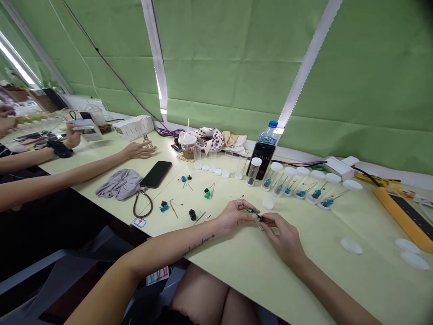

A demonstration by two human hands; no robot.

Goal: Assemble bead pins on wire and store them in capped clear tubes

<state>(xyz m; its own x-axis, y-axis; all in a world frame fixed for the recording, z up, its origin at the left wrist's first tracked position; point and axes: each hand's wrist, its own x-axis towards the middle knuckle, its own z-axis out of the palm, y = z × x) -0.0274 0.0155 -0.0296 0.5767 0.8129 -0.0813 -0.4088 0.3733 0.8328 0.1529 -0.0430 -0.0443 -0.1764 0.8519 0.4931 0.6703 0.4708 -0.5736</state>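
Over the pale yellow counter (324,257), the left hand (237,216) is pinched on a small shiny green-and-black piece (251,211), and the right hand (283,235) is closed on what is probably its dark end, fingers hiding much of it. From there, a round white plastic cap (268,203) lies near at one o'clock, clear plastic tubes (301,180) with white lids stand at two, a black phone (265,158) showing a timer leans at twelve, and a knobbed black piece (192,215) lies at nine.

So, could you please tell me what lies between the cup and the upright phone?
In the head view, clear tubes with white caps stand between the cup and the upright phone, with patterned cloth behind.
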